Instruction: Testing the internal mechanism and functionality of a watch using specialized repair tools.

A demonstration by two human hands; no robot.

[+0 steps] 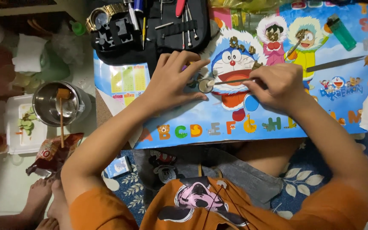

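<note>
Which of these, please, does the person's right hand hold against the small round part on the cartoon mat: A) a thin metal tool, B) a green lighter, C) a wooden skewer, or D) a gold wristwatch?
A: the right hand grips a thin metal tool whose tip meets the small round part that the left hand steadies, while the green lighter and gold wristwatch lie untouched farther up.
</note>
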